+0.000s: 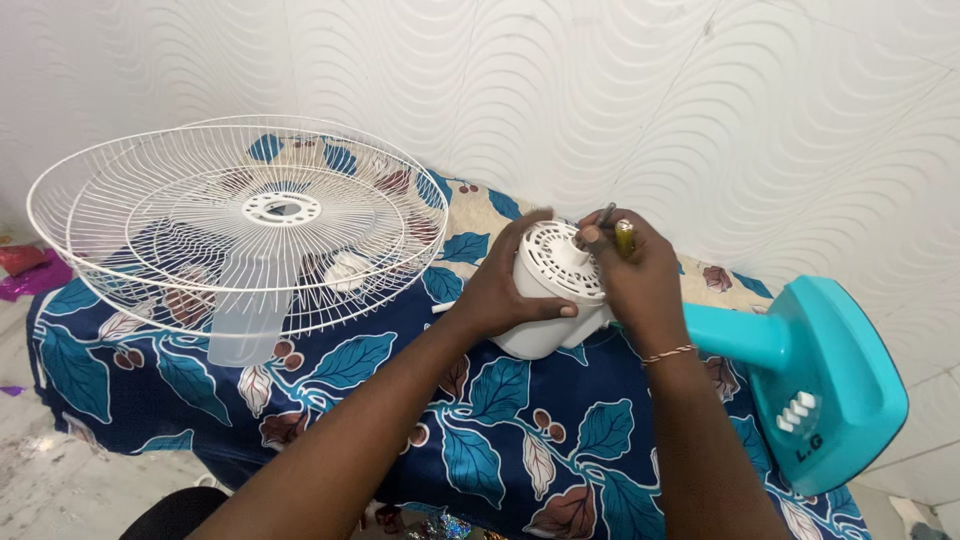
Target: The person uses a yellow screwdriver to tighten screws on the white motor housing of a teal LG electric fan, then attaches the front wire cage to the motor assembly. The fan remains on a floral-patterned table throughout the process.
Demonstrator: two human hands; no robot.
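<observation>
A white fan motor housing (553, 275) lies on a leaf-patterned cloth, joined to a turquoise fan stand (800, 365) at the right. My left hand (500, 290) grips the housing's left side, thumb across its front. My right hand (635, 275) holds a screwdriver (612, 228) with a yellowish handle, its tip on the vented rear face of the housing. To the left, two white wire fan guards (230, 215) are stacked, with a translucent fan blade (245, 310) under them.
The blue, leaf-patterned cloth (400, 400) covers a low table or bed against a white wavy-textured wall (650, 100). A pink object (30, 270) lies on the pale floor at far left. A dark shape shows at the bottom edge.
</observation>
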